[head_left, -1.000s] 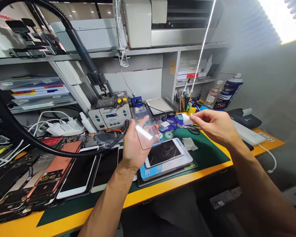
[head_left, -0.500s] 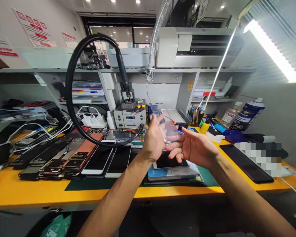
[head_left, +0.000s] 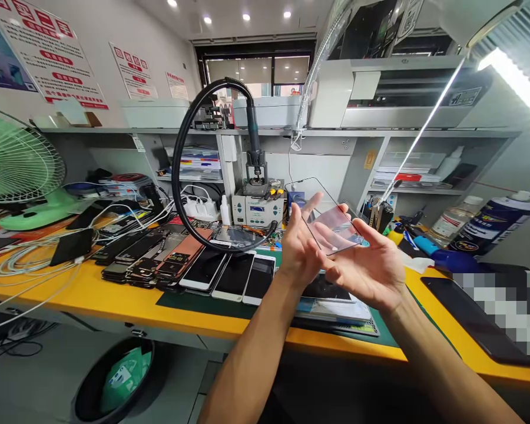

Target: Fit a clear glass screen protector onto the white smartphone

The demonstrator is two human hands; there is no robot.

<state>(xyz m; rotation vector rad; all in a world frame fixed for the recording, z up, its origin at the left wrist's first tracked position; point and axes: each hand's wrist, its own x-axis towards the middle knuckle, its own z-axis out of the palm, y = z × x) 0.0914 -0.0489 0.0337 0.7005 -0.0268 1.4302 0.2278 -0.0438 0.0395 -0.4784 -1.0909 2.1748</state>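
A clear, thin glass screen protector (head_left: pixel 334 228) with a narrow dark edge is held tilted in the air over the bench. My left hand (head_left: pixel 301 250) grips its left side, thumb and fingers around the edge. Behind and below the sheet spread the fingers of my right hand (head_left: pixel 371 268), with the thumb at its right edge; some fingers show through the clear pane. Under my hands lies a dark-screened phone (head_left: pixel 327 288) on a stack of flat packs (head_left: pixel 335 309), partly hidden by my wrists.
White-framed phones (head_left: pixel 234 277) and stacked phone parts (head_left: pixel 176 259) line the bench to the left. A black hose (head_left: pixel 179 159) loops beside a soldering station (head_left: pixel 256 209). To the right are a black phone (head_left: pixel 472 318), a spray can (head_left: pixel 494 221) and a bottle (head_left: pixel 457 221). A bin (head_left: pixel 86 391) stands below.
The view has swung left, bringing the green fan and more of the bin into sight. The screen protector has turned in my hands, its dark edge now showing more of its face.
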